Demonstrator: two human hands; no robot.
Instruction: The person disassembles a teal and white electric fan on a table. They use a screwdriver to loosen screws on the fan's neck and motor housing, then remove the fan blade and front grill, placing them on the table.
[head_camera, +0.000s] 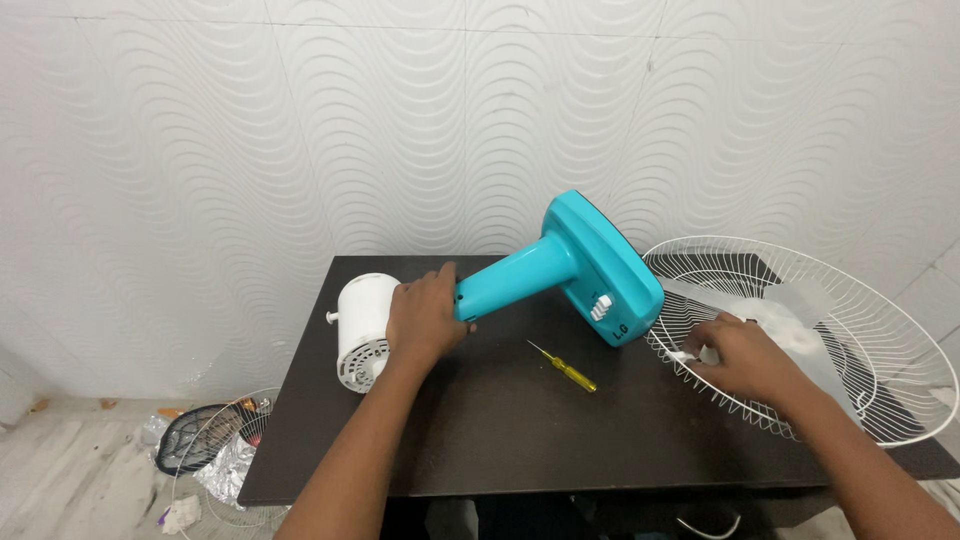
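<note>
On a dark brown table (520, 420) set against a white wave-patterned wall, a table fan body lies on its side. The left hand (425, 318) is wrapped around the turquoise fan stand (545, 265) at the neck, just where it meets the white motor housing (363, 330); the fingers (447, 280) curl over the top of the neck and close around it, so the neck sits inside the grasp while the motor housing pokes out to the left of the knuckles. From the hand, the stand slants up and to the right to its broad turquoise base, which is tilted off the table and carries a small white switch knob (600, 307). The right hand (735, 355) rests inside the white wire fan guard (860, 300) lying at the table's right end, palm down, its fingertips pinched on a small white part (684, 355) beside a crumpled clear plastic bag (790, 320). A yellow-handled screwdriver (566, 368) lies on the table between the two hands, touching neither. On the floor to the left lie another wire guard (215, 450) and some scraps.
</note>
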